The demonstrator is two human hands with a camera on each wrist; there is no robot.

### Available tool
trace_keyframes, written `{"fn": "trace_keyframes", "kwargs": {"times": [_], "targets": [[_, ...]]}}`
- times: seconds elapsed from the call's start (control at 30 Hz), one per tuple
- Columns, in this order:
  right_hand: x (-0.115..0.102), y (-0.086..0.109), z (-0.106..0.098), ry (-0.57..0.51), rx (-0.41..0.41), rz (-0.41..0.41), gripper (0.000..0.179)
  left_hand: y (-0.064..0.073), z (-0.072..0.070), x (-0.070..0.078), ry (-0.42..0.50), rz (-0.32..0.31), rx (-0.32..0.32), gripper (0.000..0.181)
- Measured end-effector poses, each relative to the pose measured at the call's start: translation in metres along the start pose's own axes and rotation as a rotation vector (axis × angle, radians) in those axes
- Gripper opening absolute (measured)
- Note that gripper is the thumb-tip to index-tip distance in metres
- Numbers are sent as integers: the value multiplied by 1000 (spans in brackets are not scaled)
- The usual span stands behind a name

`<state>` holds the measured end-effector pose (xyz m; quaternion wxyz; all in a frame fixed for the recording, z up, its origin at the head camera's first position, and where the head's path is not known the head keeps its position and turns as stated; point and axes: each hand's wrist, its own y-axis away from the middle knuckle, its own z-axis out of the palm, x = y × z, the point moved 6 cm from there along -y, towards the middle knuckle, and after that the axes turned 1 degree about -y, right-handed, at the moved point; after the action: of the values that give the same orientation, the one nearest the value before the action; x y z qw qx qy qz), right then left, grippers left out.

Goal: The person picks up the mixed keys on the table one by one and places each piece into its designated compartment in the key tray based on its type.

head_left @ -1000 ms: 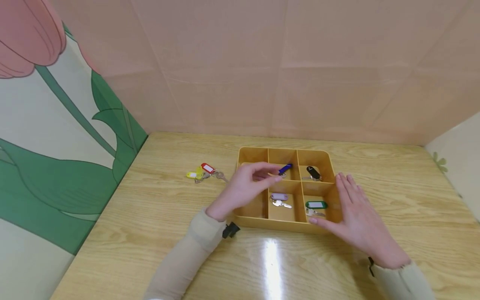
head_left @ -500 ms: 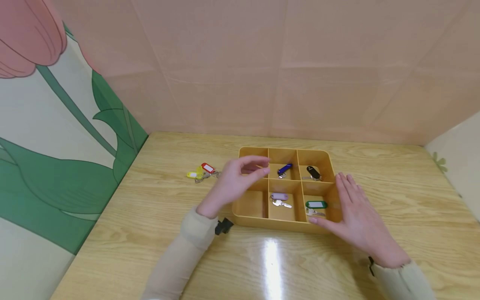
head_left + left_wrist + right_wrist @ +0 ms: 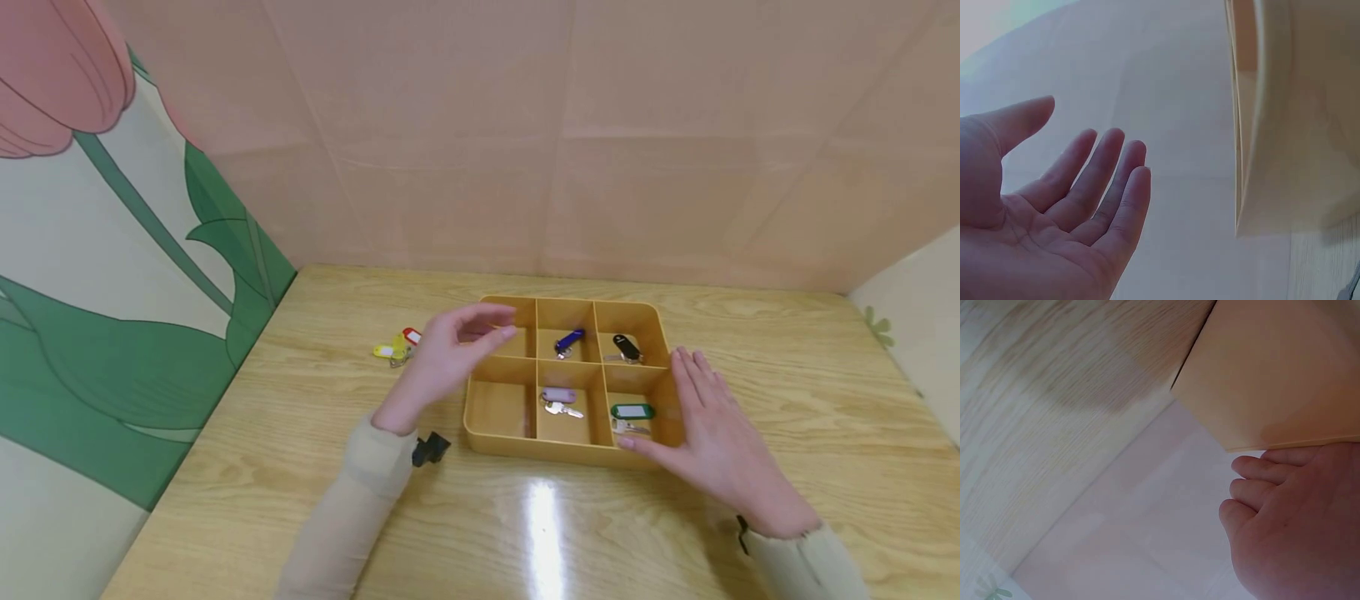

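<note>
A tan organizer box (image 3: 555, 451) with several compartments stands on the table. My left hand (image 3: 446, 358) hovers over its left edge, fingers loosely bent and nothing in them; the left wrist view shows the bare palm. Along the box's right wall my right hand (image 3: 723, 442) rests with straight fingers, its thumb at the front rim. Inside the box lie a blue-tagged key (image 3: 570, 340) at the back middle, a black-tagged key (image 3: 626, 347) at the back right, a purple-tagged key (image 3: 558, 396) at the front middle and a green-tagged key (image 3: 632, 412) at the front right.
Left of the box, a yellow key tag (image 3: 384, 352) and a red key tag (image 3: 411, 335) lie on the table (image 3: 315, 400), partly hidden behind the left hand. A pink backdrop (image 3: 555, 167) rises at the table's far edge.
My left hand has drawn back leftward from the blue-tagged key, which now lies in the back middle compartment. The right hand has stayed at the box's right side.
</note>
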<state>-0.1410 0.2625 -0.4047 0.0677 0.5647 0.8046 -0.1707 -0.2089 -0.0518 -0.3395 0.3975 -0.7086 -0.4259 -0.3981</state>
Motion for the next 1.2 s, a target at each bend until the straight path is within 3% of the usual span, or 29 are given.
{"fn": "trace_keyframes", "kwargs": {"times": [0.2,0.8,1.2], "targets": [[0,0,1,2,5,-6,128,4,-11,-3,4,-42,35,30],[-1,1,0,9,10,-12,127,11,-43,-17,26,-63,114,32],[-2,1,0,11,1,-8,127,18,-65,-31,-15,-105,160,36]]}}
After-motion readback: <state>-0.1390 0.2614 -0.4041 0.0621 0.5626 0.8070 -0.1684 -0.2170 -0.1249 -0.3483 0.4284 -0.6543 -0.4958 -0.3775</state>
